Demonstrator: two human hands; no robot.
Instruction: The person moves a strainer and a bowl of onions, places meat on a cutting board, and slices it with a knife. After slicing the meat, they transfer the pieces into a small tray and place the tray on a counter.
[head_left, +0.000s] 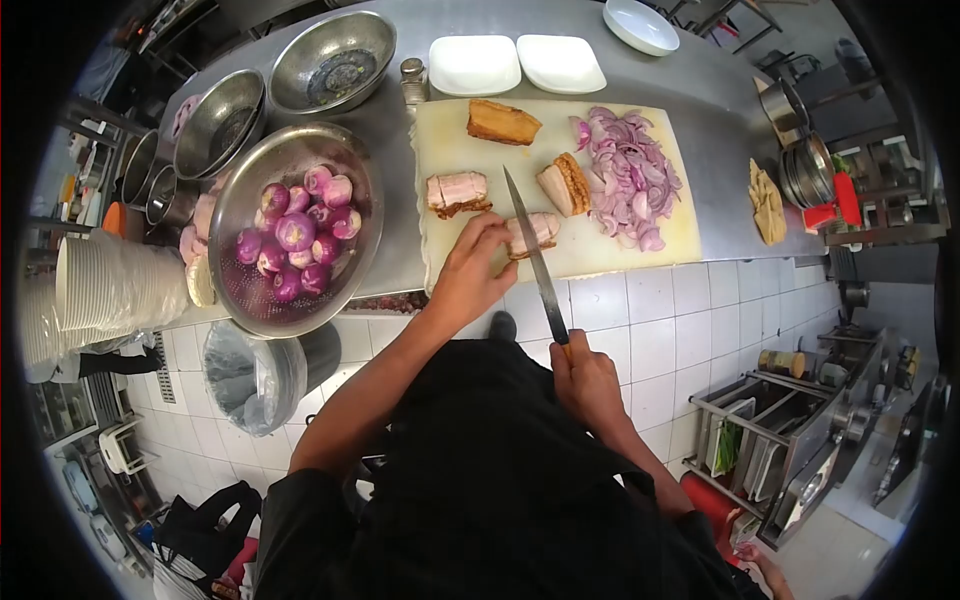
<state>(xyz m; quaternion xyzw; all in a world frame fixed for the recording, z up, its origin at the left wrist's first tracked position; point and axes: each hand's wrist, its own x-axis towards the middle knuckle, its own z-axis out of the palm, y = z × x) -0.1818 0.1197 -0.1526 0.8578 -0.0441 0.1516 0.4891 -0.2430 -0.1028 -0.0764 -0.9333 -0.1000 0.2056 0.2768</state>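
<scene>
My right hand [588, 378] is wrapped round the handle of a long knife [541, 268], whose blade lies across a piece of pork [543, 229] near the front edge of the cutting board [450, 258]. Against the left end of that piece, my left hand [474, 268] rests with its fingers bent and pressed on the meat. Further left on the board is a cut pork piece [457, 190]. A browned slab [502, 122] lies at the back, and another crusted piece [564, 186] sits right of the blade. Sliced purple onions [630, 180] are heaped at the right.
A colander [365, 240] of whole peeled onions stands left of the board, with metal bowls [378, 40] behind it. White dishes [474, 64] and a shaker [413, 80] are beyond the board. A cloth [767, 205] lies right; a lined bin [255, 380] stands below the table.
</scene>
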